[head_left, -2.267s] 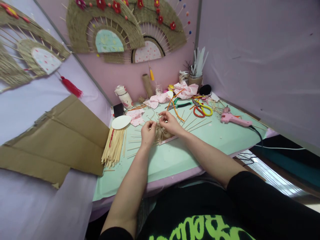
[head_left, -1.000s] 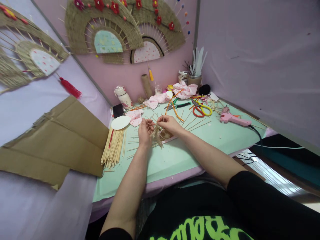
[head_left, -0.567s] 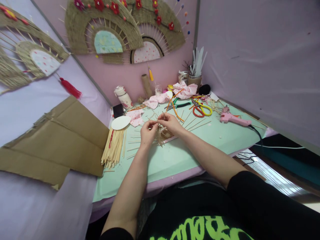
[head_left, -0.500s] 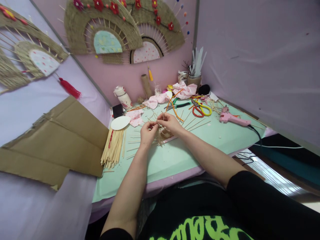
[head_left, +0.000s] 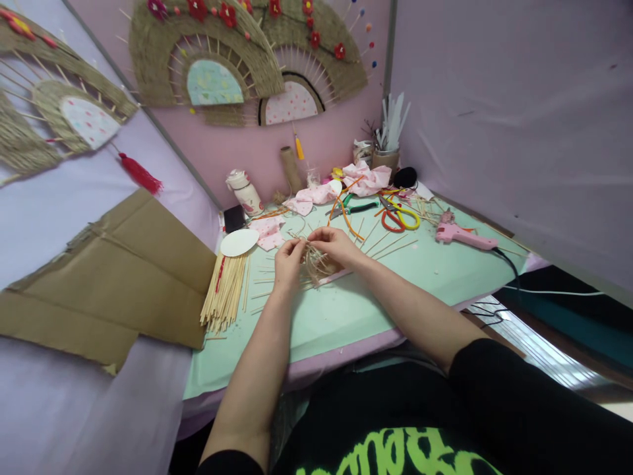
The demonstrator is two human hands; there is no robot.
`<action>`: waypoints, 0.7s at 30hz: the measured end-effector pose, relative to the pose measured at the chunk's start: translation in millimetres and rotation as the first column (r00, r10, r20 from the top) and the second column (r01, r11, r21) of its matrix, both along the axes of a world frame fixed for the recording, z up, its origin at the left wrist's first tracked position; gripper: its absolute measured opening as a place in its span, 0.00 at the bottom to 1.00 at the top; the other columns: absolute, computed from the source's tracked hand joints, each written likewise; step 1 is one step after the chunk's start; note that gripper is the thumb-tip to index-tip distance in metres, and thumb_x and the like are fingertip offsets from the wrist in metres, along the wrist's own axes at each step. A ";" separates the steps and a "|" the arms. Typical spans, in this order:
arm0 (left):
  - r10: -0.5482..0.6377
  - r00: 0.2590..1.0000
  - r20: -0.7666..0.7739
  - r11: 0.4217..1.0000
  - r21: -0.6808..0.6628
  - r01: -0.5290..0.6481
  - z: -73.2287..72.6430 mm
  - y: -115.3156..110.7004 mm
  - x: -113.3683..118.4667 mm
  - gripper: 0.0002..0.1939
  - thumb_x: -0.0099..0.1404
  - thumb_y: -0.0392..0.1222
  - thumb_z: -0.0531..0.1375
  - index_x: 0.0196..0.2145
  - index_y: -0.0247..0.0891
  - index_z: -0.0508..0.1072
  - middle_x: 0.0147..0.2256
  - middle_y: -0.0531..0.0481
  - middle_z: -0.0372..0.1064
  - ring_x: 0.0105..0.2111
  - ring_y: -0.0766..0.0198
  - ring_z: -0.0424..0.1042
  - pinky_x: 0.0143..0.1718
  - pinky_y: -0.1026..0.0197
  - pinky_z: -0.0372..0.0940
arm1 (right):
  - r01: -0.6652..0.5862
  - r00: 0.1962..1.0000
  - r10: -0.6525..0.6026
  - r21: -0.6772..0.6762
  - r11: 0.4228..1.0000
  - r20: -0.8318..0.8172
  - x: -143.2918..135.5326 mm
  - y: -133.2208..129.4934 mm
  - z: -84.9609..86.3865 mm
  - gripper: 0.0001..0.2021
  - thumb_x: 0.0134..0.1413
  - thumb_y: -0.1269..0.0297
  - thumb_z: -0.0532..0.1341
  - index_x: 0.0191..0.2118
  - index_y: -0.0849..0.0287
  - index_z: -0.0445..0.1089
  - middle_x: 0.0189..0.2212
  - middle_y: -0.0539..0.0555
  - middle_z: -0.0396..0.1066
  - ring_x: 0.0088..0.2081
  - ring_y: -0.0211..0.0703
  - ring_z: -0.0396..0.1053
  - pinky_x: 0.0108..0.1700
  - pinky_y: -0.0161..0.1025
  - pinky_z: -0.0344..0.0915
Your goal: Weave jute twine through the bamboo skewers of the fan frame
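Note:
Both hands meet over a tangle of thin tan twine (head_left: 316, 264) near the middle of the table. My left hand (head_left: 289, 261) pinches the twine between thumb and fingertips. Right beside it, my right hand (head_left: 336, 245) is also closed in a pinch on the same twine, fingertips almost touching the left ones. Beneath them lies a half-round piece with a pink edge (head_left: 332, 278), partly hidden by the hands. Thin wooden sticks (head_left: 395, 245) fan out from it to both sides.
A bundle of sticks (head_left: 225, 290) lies left, a white oval (head_left: 240, 243) at its top, beside folded cardboard (head_left: 148, 270). Behind are green-handled pliers (head_left: 356, 208), scissors (head_left: 403, 216) and pink cloth (head_left: 316, 194). A pink glue gun (head_left: 465, 234) with a cord lies right.
My hands have shifted slightly left and lower, still pinching the twine. More loose strands now show spread out below the fingers.

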State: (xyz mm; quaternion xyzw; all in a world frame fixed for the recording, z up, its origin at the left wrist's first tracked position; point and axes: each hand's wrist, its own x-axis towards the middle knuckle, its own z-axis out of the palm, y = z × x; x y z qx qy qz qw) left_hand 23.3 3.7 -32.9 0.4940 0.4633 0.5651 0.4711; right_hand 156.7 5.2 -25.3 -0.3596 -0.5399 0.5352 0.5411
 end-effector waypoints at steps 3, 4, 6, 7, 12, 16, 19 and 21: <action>0.004 1.000 0.016 1.000 -0.002 -0.004 1.4 -0.7 0.5 0.12 0.49 0.45 0.64 0.27 0.34 0.71 0.23 0.54 0.64 0.22 0.73 0.59 0.23 0.69 0.54 | -0.019 0.999 0.015 0.062 0.998 0.050 -0.3 -1.6 2.1 0.09 0.38 0.67 0.63 0.31 0.62 0.68 0.27 0.49 0.69 0.31 0.34 0.66 0.38 0.35 0.62; 0.005 1.000 0.020 1.000 -0.003 -0.005 1.5 -1.0 0.6 0.12 0.49 0.45 0.64 0.27 0.34 0.71 0.23 0.54 0.64 0.21 0.73 0.59 0.23 0.69 0.54 | -0.019 0.996 0.012 0.090 0.996 0.084 -0.3 -2.2 2.9 0.09 0.38 0.68 0.62 0.31 0.62 0.68 0.28 0.49 0.69 0.31 0.35 0.66 0.38 0.35 0.62; 0.007 1.000 0.026 1.000 0.002 -0.007 0.9 -1.2 0.6 0.11 0.49 0.44 0.63 0.27 0.34 0.70 0.22 0.55 0.63 0.21 0.73 0.59 0.22 0.69 0.54 | -0.011 0.988 -0.012 0.149 0.989 0.152 -0.2 -3.3 4.4 0.09 0.39 0.68 0.62 0.32 0.62 0.69 0.28 0.49 0.69 0.31 0.34 0.64 0.37 0.35 0.61; 0.008 1.000 0.024 1.000 0.005 -0.008 0.4 -1.2 0.6 0.10 0.49 0.44 0.63 0.27 0.34 0.70 0.23 0.55 0.63 0.21 0.73 0.59 0.23 0.69 0.54 | -0.005 0.983 -0.027 0.172 0.985 0.180 -0.3 -3.7 5.0 0.09 0.39 0.68 0.62 0.32 0.62 0.69 0.28 0.49 0.69 0.31 0.34 0.64 0.37 0.35 0.61; -0.004 1.000 -0.018 1.000 0.018 0.004 -1.0 -1.9 0.9 0.10 0.51 0.44 0.63 0.28 0.34 0.69 0.25 0.54 0.66 0.24 0.71 0.63 0.25 0.68 0.57 | 0.049 0.981 -0.075 0.146 0.988 0.180 -0.4 -3.8 4.9 0.07 0.41 0.64 0.62 0.28 0.63 0.68 0.24 0.49 0.67 0.28 0.34 0.63 0.35 0.35 0.60; -0.026 0.999 -0.022 0.995 0.091 0.028 -0.6 -2.2 0.9 0.10 0.52 0.44 0.63 0.29 0.35 0.69 0.27 0.53 0.67 0.26 0.71 0.64 0.28 0.67 0.59 | 0.134 0.983 -0.140 0.057 0.989 0.119 0.0 -0.8 1.1 0.08 0.42 0.62 0.61 0.27 0.63 0.67 0.22 0.47 0.65 0.26 0.33 0.60 0.32 0.34 0.59; -0.037 0.991 -0.127 0.973 0.220 0.065 0.7 -2.3 0.1 0.09 0.52 0.44 0.63 0.29 0.36 0.71 0.29 0.52 0.68 0.30 0.68 0.66 0.34 0.65 0.61 | 0.164 0.981 -0.167 0.035 0.986 0.095 -0.2 2.3 -2.6 0.09 0.42 0.60 0.60 0.26 0.62 0.67 0.21 0.46 0.63 0.25 0.33 0.59 0.31 0.33 0.58; -0.011 0.970 -0.241 0.952 0.295 0.084 1.8 -2.7 -0.6 0.08 0.53 0.43 0.63 0.28 0.36 0.73 0.30 0.50 0.69 0.33 0.66 0.67 0.38 0.63 0.62 | 0.156 0.985 -0.158 0.032 0.987 0.073 -0.5 3.6 -3.7 0.10 0.41 0.60 0.61 0.26 0.62 0.67 0.21 0.47 0.64 0.25 0.33 0.59 0.31 0.33 0.58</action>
